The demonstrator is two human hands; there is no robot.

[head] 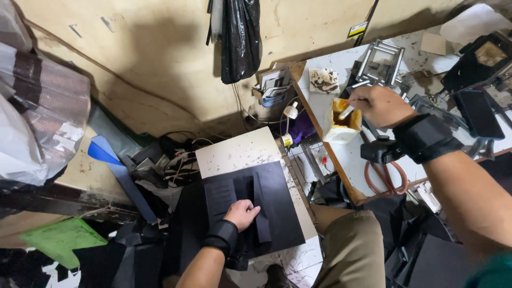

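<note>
My left hand (pixel 241 214) rests flat on a stack of black sheets (pixel 277 197) lying on a low white board (pixel 234 152); its fingers press on narrow black strips at the stack's middle. My right hand (pixel 380 105) is raised over the workbench (pixel 341 154) and grips a small white brush handle (pixel 346 111) dipped into a glue-stained square container (pixel 340 121). Both wrists carry black bands.
Orange-handled scissors (pixel 385 177) lie on the bench near my right wrist. A metal frame (pixel 380 63) and a dark machine (pixel 480 64) stand farther back. Cables, a blue sheet (pixel 114 165), a green sheet (pixel 61 240) and black scraps crowd the floor left. A black bag (pixel 241 37) hangs on the wall.
</note>
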